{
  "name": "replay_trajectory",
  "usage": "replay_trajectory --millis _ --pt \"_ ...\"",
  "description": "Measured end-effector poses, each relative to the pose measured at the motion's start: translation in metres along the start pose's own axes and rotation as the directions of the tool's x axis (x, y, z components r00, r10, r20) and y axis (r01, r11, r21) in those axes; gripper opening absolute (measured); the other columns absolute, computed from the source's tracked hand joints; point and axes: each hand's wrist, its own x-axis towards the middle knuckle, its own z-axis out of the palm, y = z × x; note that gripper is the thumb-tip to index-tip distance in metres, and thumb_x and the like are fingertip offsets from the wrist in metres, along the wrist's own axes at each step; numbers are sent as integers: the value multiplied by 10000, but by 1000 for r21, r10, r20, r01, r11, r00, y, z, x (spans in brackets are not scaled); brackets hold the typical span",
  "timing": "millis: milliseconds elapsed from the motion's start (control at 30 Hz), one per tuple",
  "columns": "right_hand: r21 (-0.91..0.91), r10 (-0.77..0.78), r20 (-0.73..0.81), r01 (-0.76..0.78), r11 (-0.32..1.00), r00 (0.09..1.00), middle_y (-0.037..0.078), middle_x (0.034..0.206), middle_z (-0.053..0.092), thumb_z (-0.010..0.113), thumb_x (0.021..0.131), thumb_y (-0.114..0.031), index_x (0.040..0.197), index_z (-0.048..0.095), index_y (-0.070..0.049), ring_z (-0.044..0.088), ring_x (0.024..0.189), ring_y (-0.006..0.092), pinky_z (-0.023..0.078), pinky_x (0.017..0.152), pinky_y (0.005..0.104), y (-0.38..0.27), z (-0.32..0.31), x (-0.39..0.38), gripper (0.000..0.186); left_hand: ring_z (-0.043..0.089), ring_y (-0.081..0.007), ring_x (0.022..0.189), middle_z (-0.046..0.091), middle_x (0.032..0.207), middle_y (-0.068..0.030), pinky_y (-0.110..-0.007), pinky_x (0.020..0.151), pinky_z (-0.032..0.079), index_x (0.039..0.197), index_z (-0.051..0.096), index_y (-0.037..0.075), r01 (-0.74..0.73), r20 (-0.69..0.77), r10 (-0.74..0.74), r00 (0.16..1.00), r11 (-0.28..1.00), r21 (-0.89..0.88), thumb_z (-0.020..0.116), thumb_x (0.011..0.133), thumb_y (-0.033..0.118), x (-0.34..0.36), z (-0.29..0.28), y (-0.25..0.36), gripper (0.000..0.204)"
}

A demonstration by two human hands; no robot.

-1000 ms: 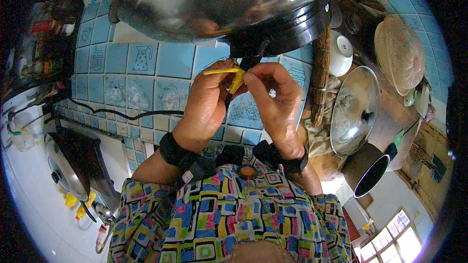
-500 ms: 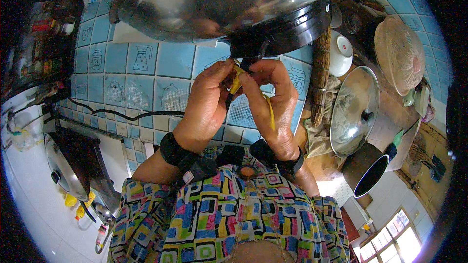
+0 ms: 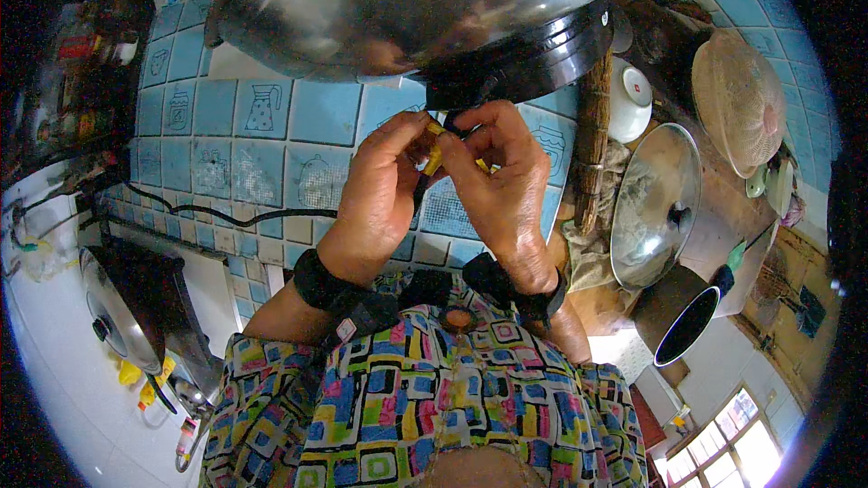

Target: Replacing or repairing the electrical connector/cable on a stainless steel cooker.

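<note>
Just below the black base (image 3: 520, 72) of a large steel wok (image 3: 389, 9), both my hands are closed round a yellow strip (image 3: 434, 152) on a black cord (image 3: 419, 195). My left hand (image 3: 375, 185) pinches at it from the left, fingertips near the top. My right hand (image 3: 497, 185) grips it from the right with thumb and curled fingers, which hide much of the strip and the cord. A bit of yellow shows between the right fingers.
Blue tiled surface (image 3: 323, 108) under my hands, black cord (image 3: 217, 215) running left. At right are a log (image 3: 592, 154), white bowl (image 3: 629, 90), glass lid (image 3: 655, 190), dark pot (image 3: 678, 316) and mesh cover (image 3: 732, 99). A lidded steel pan (image 3: 127, 316) stands at lower left.
The yellow strip's loose end pointed left, then hung over my right palm; now it is mostly hidden by my fingers. My right hand has shifted slightly up and curled further.
</note>
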Motion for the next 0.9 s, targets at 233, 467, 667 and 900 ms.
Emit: replay_trajectory --millis 233,467,667,900 --pt "-58 23 27 -21 998 999 75 545 540 614 678 -59 758 495 -50 516 452 140 414 428 262 -3 1 2 144 492 -106 747 516 785 2 -267 695 398 812 496 77 -51 100 43 994 996 78 495 792 119 -5 1 6 47" --pt "34 41 29 -42 999 999 67 521 519 618 667 -60 756 492 -47 490 434 134 396 411 261 2 4 1 155 506 -99 783 531 816 0 -253 709 409 834 504 70 -68 129 61 990 996 57 517 794 94 -6 -2 6 48" --pt "66 47 34 -49 997 998 55 508 504 622 666 -56 764 498 -49 464 426 113 386 413 249 1 4 2 158 530 -89 723 555 789 -14 -218 672 423 842 526 47 -106 136 92 986 989 100 522 804 99 -6 -1 7 65" --pt "52 44 37 -46 998 998 48 516 513 621 673 -56 772 500 -55 482 443 110 394 422 245 4 0 2 156 532 -94 720 558 782 -31 -217 671 421 833 522 28 -132 163 114 980 985 109 531 799 85 -4 0 3 67"
